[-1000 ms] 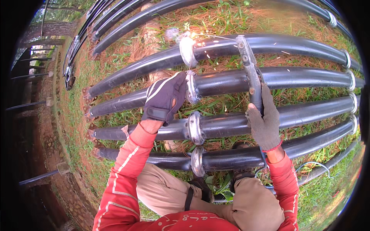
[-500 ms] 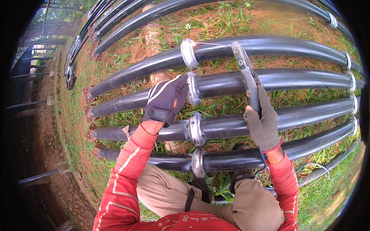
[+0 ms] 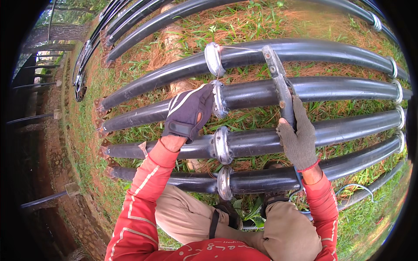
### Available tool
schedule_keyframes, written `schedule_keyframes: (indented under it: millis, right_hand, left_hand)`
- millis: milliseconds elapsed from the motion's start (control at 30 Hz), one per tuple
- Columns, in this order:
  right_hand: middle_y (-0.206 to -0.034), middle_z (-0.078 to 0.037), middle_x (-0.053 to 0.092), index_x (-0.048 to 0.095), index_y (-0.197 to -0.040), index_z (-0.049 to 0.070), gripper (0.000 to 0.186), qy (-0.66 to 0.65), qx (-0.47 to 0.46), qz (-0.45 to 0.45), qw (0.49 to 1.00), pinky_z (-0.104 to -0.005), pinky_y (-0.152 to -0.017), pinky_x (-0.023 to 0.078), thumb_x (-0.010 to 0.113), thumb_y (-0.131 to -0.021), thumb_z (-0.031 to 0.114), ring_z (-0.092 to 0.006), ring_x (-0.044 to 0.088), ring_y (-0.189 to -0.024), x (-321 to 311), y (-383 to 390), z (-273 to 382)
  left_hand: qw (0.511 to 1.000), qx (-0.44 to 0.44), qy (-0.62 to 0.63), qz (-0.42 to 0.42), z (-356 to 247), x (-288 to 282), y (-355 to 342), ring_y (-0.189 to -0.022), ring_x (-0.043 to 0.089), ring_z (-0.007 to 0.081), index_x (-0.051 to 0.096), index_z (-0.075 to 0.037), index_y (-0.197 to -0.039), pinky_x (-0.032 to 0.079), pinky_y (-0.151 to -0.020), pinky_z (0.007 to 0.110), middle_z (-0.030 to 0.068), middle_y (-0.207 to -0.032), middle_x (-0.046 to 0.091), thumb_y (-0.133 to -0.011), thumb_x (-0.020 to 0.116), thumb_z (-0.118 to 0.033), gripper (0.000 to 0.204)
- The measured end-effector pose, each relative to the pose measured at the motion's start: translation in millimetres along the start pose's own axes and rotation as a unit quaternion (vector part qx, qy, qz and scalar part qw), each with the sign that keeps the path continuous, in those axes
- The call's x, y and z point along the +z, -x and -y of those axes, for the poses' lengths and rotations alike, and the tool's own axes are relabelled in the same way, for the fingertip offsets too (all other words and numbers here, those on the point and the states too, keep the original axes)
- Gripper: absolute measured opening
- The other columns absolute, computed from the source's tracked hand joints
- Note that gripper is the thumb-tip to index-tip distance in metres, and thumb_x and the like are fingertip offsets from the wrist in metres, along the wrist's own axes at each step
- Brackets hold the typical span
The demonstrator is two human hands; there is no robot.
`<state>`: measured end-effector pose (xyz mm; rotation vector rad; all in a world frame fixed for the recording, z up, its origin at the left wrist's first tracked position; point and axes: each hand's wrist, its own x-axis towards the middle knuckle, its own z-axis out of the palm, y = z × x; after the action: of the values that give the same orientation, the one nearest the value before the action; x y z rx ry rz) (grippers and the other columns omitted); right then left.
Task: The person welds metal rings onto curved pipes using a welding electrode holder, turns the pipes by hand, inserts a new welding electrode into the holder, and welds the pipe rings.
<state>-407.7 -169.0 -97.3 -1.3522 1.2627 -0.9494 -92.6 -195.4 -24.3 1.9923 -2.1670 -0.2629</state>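
My right hand (image 3: 299, 139), in a grey knit glove, is closed round the handle of a worn welding electrode holder (image 3: 278, 80). A thin welding rod (image 3: 244, 48) runs leftward from the holder's jaw, its tip at the top of the silver ring (image 3: 213, 59) on the farthest pole of the near group. My left hand (image 3: 188, 111), in a dark glove with pale stripes, curls over the second black pole (image 3: 261, 93). Its fingers are against that pole's silver ring (image 3: 219, 100); the fingertips are partly hidden. A cable (image 3: 299, 180) hangs below my right hand.
Two nearer black poles (image 3: 265, 141) with silver rings lie between the hands and my knees. More black poles (image 3: 183, 13) lie at the far side. A wooden log (image 3: 172, 41) runs beneath. Rusty plates (image 3: 101, 106) cap the left ends. Grass and dry needles cover the ground.
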Motion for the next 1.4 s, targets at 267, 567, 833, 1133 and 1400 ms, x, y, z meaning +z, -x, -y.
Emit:
schedule_keyframes:
  millis: [267,567,833,1133,1400]
  right_hand:
    - [-0.1,0.001,0.067,0.041,-0.176,0.007,0.068,-0.009,-0.006,0.0,1.0,-0.0248,-0.063,0.051,0.065,-0.113,0.009,-0.0046,0.059,-0.077,2,-1,-2]
    - [-0.098,0.001,0.067,0.042,-0.176,0.007,0.067,0.01,0.003,0.001,1.0,-0.0245,-0.063,0.051,0.064,-0.112,0.007,-0.0043,0.06,-0.076,2,-2,2]
    - [-0.121,-0.023,0.076,0.04,-0.171,-0.006,0.071,0.007,0.034,-0.012,0.999,-0.0365,-0.079,0.062,0.07,-0.107,0.004,-0.0218,0.077,-0.086,-8,9,9]
    - [-0.159,-0.039,0.057,0.042,-0.165,-0.014,0.073,0.202,-0.086,0.012,0.975,-0.0528,-0.121,0.049,0.073,-0.104,0.007,-0.0574,0.057,-0.147,-28,53,8]
    - [-0.158,-0.039,0.058,0.043,-0.165,-0.014,0.074,0.227,-0.1,0.014,0.969,-0.0549,-0.12,0.05,0.074,-0.103,0.009,-0.0575,0.058,-0.145,-20,52,-3]
  left_hand:
    - [1.0,0.021,-0.004,-0.004,3,1,2,-0.086,0.075,0.0467,0.081,-0.009,-0.123,0.061,-0.075,0.052,0.0217,-0.096,0.078,-0.106,0.073,-0.022,0.023]
    - [1.0,0.01,-0.004,0.006,-2,-6,2,-0.085,0.075,0.0465,0.081,-0.009,-0.123,0.061,-0.074,0.05,0.0212,-0.095,0.078,-0.105,0.074,-0.021,0.023]
    - [0.999,-0.005,0.024,0.034,-6,-11,10,-0.09,0.077,0.0452,0.08,-0.009,-0.127,0.062,-0.075,0.047,0.0217,-0.103,0.08,-0.104,0.074,-0.017,0.024]
    - [0.998,0.001,0.011,0.054,-2,-6,23,-0.092,0.074,0.0464,0.08,-0.008,-0.129,0.061,-0.077,0.047,0.0225,-0.103,0.079,-0.102,0.077,-0.011,0.027]
    - [0.997,0.002,-0.038,0.068,-5,-11,22,-0.087,0.074,0.0465,0.082,-0.009,-0.125,0.06,-0.072,0.048,0.0212,-0.095,0.078,-0.1,0.078,-0.013,0.026]
